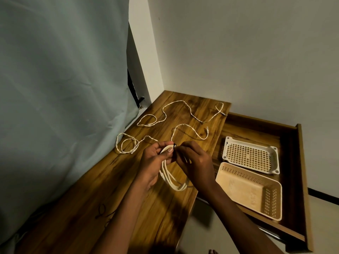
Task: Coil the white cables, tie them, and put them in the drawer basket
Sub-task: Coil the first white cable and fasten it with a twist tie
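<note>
We count three white cables: one coiled cable [172, 177], two loose cables [183, 111] [128, 145]; two baskets [250, 156] [251, 191]; two hands [156, 162] [194, 162].

The right hand [192, 162] covers part of the coiled cable [171, 180], and the small black tie [175, 145] between the fingertips is too tiny to make out. The counter [102, 208] runs off the bottom edge. A dark squiggle [102, 211] near its front edge is too dim to tell.
</note>
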